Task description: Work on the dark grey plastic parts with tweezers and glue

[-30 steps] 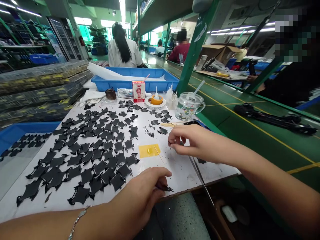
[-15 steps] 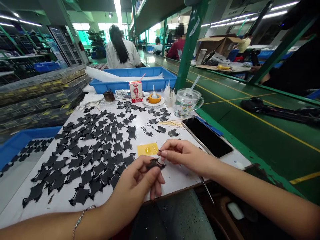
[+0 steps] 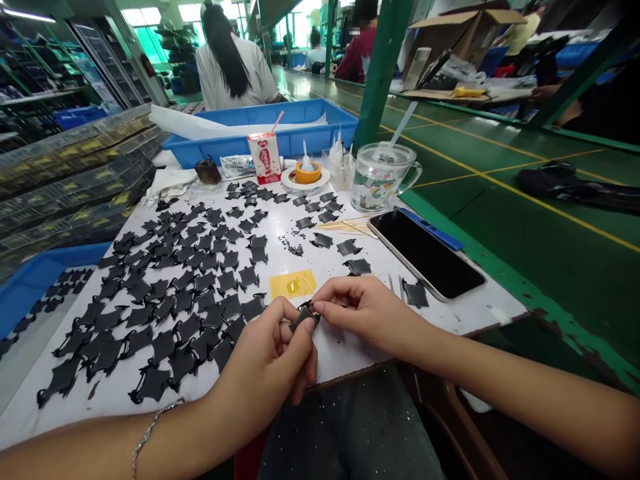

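Between the thumb and fingers of my left hand [image 3: 273, 353] is a flat black plastic part [image 3: 301, 320] with thin curved arms. My right hand [image 3: 367, 310] is closed in a pinch at that part's right end. The tiny dark piece in its fingertips is mostly hidden there. Just beyond both hands lies a yellow sheet [image 3: 279, 287] with a glossy clear blob on it and a thin wooden stick [image 3: 309, 283] across its right side. Many similar black parts [image 3: 163, 345] cover the left of the white table [image 3: 330, 360]. Tiny black bits [image 3: 295, 249] lie scattered farther back.
A phone [image 3: 430, 257] and a glass mug [image 3: 383, 180] stand to the right. Behind are a drink carton [image 3: 265, 159], an orange tape roll [image 3: 307, 175] and a blue tray [image 3: 230, 119]. A green post [image 3: 383, 73] rises at the back right. Co-workers sit farther off.
My right hand has brought the tiny dark piece against the black part in my left hand. The two hands are now together. The camera view has tipped downward a little.
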Demonstrator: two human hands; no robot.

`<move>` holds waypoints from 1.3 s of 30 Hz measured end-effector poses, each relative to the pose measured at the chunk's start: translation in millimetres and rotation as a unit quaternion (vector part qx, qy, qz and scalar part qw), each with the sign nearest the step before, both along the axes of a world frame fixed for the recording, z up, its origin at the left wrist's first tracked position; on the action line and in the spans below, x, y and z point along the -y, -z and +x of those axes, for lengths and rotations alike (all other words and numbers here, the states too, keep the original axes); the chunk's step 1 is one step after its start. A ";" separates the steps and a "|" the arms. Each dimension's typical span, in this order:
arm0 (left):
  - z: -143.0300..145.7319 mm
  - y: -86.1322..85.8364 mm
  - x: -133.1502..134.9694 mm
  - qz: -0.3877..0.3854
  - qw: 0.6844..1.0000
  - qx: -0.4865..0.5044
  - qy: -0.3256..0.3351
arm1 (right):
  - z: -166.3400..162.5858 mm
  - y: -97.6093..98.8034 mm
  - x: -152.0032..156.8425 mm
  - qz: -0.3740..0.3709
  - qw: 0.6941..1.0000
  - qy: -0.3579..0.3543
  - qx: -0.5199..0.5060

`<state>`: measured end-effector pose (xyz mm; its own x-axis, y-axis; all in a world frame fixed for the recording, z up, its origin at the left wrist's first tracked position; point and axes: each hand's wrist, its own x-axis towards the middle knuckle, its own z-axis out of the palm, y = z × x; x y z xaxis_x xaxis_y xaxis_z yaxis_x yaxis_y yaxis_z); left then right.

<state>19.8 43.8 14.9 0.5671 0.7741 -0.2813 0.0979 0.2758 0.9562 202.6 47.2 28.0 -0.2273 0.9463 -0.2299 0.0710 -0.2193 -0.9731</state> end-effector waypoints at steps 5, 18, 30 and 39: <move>1.5 -0.3 -0.7 0.014 1.000 -0.028 0.005 | 0.5 -0.1 0.3 -0.019 1.000 0.003 0.000; -1.4 -4.1 2.8 0.088 0.991 -0.102 0.010 | -1.6 -0.8 -2.3 -0.029 1.000 0.007 0.010; -2.4 -7.9 4.5 0.103 0.987 -0.123 0.020 | 1.3 -2.3 -2.4 -0.032 0.999 -0.006 0.006; -4.0 -5.2 4.5 0.089 0.990 -0.109 0.022 | 0.8 -0.5 -2.9 -0.028 1.000 -0.010 -0.009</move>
<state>15.8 39.3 20.1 0.5419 0.7985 -0.2624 0.3160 0.0957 0.9439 203.4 50.0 28.5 -0.2500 0.9274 -0.2783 0.0584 -0.2724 -0.9604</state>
